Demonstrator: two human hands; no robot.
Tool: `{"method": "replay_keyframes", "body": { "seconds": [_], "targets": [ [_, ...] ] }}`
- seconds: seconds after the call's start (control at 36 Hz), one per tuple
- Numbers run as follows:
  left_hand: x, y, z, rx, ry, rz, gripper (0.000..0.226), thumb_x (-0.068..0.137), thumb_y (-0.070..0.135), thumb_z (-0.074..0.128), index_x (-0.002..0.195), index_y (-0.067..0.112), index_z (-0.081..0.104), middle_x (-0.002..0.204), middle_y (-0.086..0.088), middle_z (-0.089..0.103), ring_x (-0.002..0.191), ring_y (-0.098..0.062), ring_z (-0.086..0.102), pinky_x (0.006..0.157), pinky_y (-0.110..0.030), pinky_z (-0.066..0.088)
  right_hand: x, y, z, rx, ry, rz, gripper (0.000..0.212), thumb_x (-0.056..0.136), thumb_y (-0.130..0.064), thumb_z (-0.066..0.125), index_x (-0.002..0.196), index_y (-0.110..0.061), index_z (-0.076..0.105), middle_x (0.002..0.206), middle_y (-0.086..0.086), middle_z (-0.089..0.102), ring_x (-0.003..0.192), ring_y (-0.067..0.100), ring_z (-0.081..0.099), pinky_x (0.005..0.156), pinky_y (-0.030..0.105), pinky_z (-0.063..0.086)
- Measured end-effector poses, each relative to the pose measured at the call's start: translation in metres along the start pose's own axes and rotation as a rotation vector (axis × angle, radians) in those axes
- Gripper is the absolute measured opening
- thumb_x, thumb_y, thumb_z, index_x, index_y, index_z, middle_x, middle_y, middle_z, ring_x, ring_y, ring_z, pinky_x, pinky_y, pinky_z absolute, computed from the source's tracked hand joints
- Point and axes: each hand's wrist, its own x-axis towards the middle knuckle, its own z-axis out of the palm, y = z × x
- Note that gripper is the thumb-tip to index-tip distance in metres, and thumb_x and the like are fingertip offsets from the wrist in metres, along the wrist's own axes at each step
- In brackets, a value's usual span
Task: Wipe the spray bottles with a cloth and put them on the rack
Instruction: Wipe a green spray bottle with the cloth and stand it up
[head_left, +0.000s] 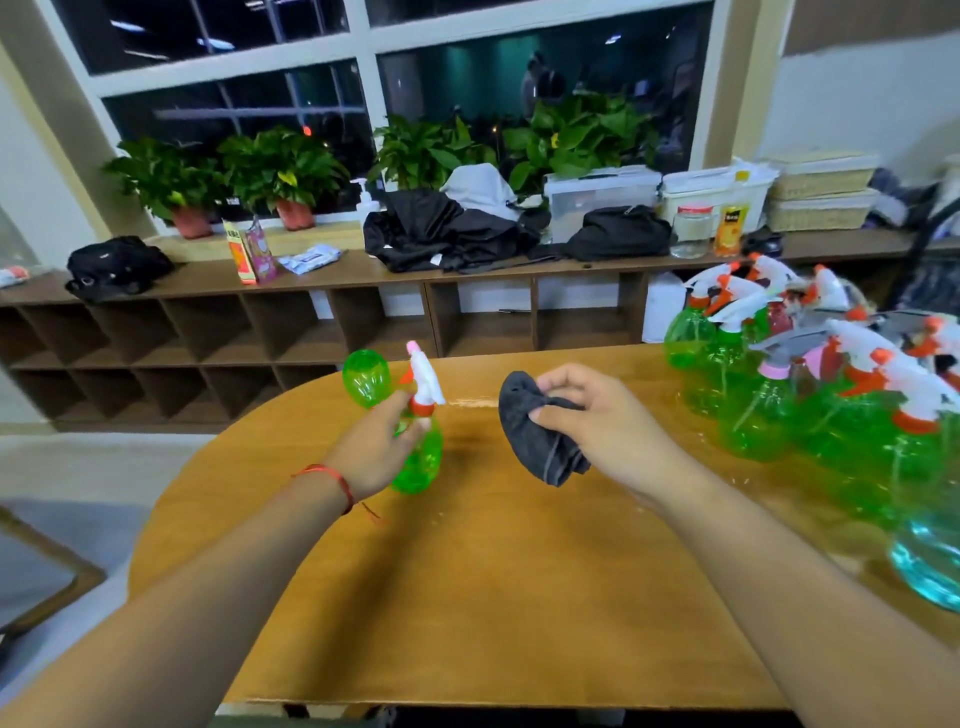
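Your two forearms reach in from the bottom corners of the frame over the wooden table (467, 597). Left of centre, your left hand (371, 449) has its fingers curled round the neck of a green spray bottle (422, 460), just under the orange collar. The bottle stands roughly upright with its white trigger head on top; I cannot tell whether its base touches the table. Just right of centre, your right hand (597, 421) pinches a bunched dark cloth (535, 431) between thumb and fingertips, and most of the cloth hangs below the hand.

Cloth and bottle are apart, with bare table between them. I judge that wiping this bottle is the step in hand, with no contact made yet. The next move calls for bringing the cloth across and wrapping it round the bottle's body while your left hand steadies the neck. You will likely have to turn the bottle to reach the side under your palm.

Many more spray bottles (779, 395) crowd the right edge of the frame. The open wooden shelving (208, 338) at the left, beyond the table, may be the rack; I cannot be sure.
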Motion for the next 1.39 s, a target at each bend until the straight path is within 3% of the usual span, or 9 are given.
{"method": "replay_keyframes", "body": {
  "seconds": [0.11,0.17,0.31,0.44,0.58,0.78,0.86,1.08,1.39],
  "targets": [
    [0.020,0.017,0.039,-0.346,-0.015,-0.007,0.017,0.108,0.042,0.058,0.126,0.041,0.060,0.122,0.018,0.068,0.118,-0.006,0.064,0.107,-0.036,0.048,0.011,0.020,-0.013,0.041,0.063,0.005,0.013,0.098,-0.014,0.072,0.106,-0.023,0.067,0.092,-0.011,0.078,0.063,0.002,0.066,0.048,0.021,0.045],
    [0.031,0.018,0.062,-0.441,0.001,-0.007,0.044,0.102,0.054,0.061,0.142,0.034,0.057,0.137,0.012,0.067,0.131,-0.009,0.061,0.118,-0.043,0.044,0.016,0.030,-0.021,0.052,0.093,0.014,0.014,0.098,-0.011,0.072,0.105,-0.022,0.067,0.091,-0.010,0.078,0.068,0.006,0.068,0.054,0.024,0.047],
    [0.046,0.027,0.093,-0.436,0.037,0.015,0.070,0.095,0.070,0.060,0.154,0.035,0.049,0.150,0.013,0.060,0.141,-0.008,0.054,0.122,-0.044,0.042,0.029,0.054,-0.038,0.069,0.124,0.059,0.017,0.097,-0.007,0.071,0.101,-0.023,0.067,0.103,-0.002,0.080,0.088,0.016,0.073,0.070,0.029,0.051],
    [0.040,0.015,0.113,-0.370,0.016,0.057,0.107,0.077,0.057,0.089,0.162,0.045,0.025,0.160,0.013,0.047,0.145,-0.003,0.047,0.122,-0.029,0.037,0.038,0.070,-0.044,0.044,0.165,0.089,0.017,0.098,-0.013,0.071,0.106,-0.028,0.068,0.113,-0.020,0.072,0.091,0.000,0.070,0.065,0.024,0.047],
    [0.047,0.018,0.121,-0.435,0.060,-0.021,0.092,0.078,0.038,0.095,0.146,0.048,0.034,0.134,0.016,0.065,0.122,-0.002,0.064,0.111,-0.030,0.050,0.059,0.077,-0.032,0.089,0.188,0.069,0.018,0.097,-0.010,0.072,0.106,-0.025,0.069,0.113,-0.019,0.071,0.084,-0.002,0.070,0.061,0.016,0.053],
    [0.058,0.033,0.109,-0.697,0.256,-0.050,0.070,0.075,0.038,0.096,0.129,0.035,0.052,0.118,0.002,0.075,0.104,-0.011,0.075,0.084,-0.032,0.063,0.100,0.067,-0.021,0.077,0.167,-0.155,0.028,0.095,-0.005,0.072,0.106,-0.030,0.068,0.107,-0.022,0.072,0.101,-0.007,0.066,0.085,0.014,0.049],
    [0.060,0.047,0.099,-0.782,0.310,-0.006,0.066,0.074,0.035,0.090,0.130,0.026,0.056,0.116,0.003,0.075,0.102,-0.012,0.075,0.076,-0.023,0.060,0.114,0.060,-0.020,0.102,0.173,-0.269,0.032,0.095,-0.002,0.071,0.107,-0.032,0.069,0.111,-0.018,0.074,0.101,0.003,0.070,0.089,0.027,0.057],
    [0.058,0.055,0.094,-0.762,0.384,0.064,0.065,0.070,0.037,0.090,0.127,0.030,0.061,0.115,0.021,0.071,0.101,-0.003,0.072,0.076,-0.011,0.055,0.131,0.066,-0.006,-0.031,0.180,-0.523,0.040,0.091,0.002,0.075,0.111,-0.033,0.072,0.113,-0.017,0.067,0.104,0.015,0.070,0.088,0.023,0.054],
    [0.046,0.042,0.090,-0.679,0.114,0.144,0.109,0.064,0.017,0.099,0.153,0.039,0.041,0.138,0.032,0.060,0.128,0.004,0.061,0.101,-0.011,0.049,0.139,0.079,0.002,0.095,0.161,-0.384,0.037,0.092,0.000,0.076,0.112,-0.031,0.074,0.109,0.002,0.075,0.091,0.018,0.074,0.076,0.032,0.059]
  ]
}}
